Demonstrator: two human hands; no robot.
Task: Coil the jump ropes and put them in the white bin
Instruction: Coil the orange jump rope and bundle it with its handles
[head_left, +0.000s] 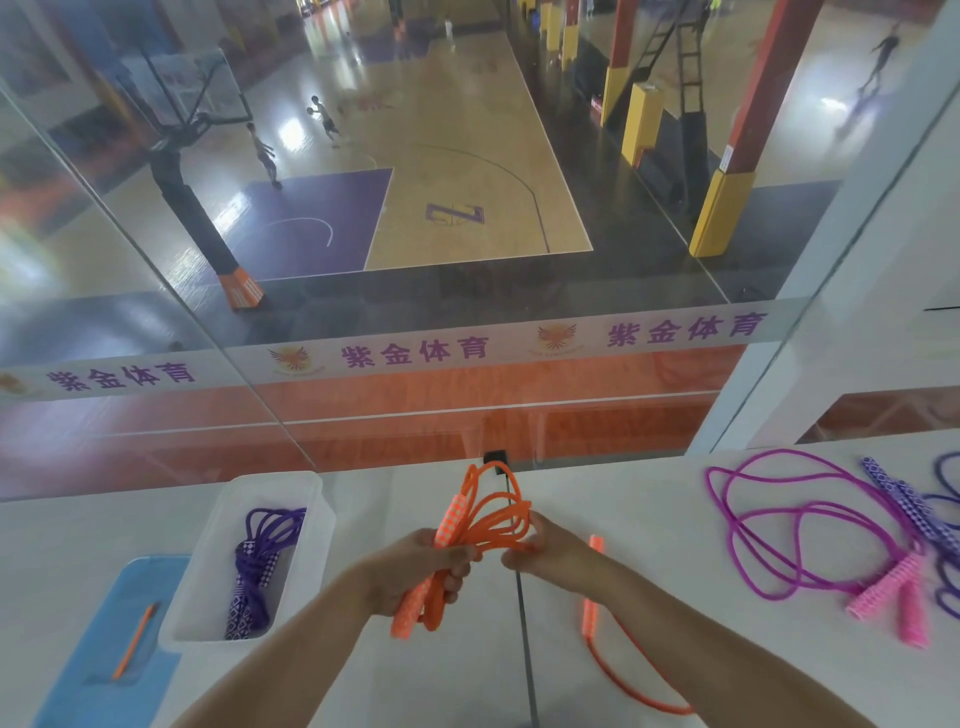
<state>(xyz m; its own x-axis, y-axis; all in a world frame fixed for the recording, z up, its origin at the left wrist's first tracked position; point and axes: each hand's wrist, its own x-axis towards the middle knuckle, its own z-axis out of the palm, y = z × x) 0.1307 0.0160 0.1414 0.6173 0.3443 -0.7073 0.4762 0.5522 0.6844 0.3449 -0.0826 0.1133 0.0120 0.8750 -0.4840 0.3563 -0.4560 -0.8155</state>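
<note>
1. Orange was the jump rope (470, 540) being worked: the left hand (421, 569) had its fingers curled round a bundle of loops and one chequered handle (415, 605), held above the white surface (649, 519).
2. That bundle's long axis ran nearly upright, leaning slightly right; the gripped handle pointed down and toward the person, while the loops fanned away toward the glass wall (467, 312).
3. A second chequered part of the bundle rose above the left hand beside the loops.
4. The right hand (545, 551) pinched the orange cord at the right side of the loops, fingertips closed on it.
5. From there the cord trailed down to the surface, where the other orange handle (592, 587) lay lengthwise, pointing away from the person, its cord curving back toward the near edge.
6. The white bin (218, 566) stood to the left on the surface, its long side running away from the person, with a coiled purple rope (254, 566) already inside, aligned the same way.
7. A blue tray (93, 670) lay just beside the bin on its left, holding a thin orange stick (134, 647).
8. To the right, a magenta rope (800, 525) sprawled uncoiled with its pink handles (893, 597) near each other, pointing roughly toward the person.
9. Another purple rope (930, 514) with chequered handles lay tangled at the far right edge, touching the magenta one.
</note>
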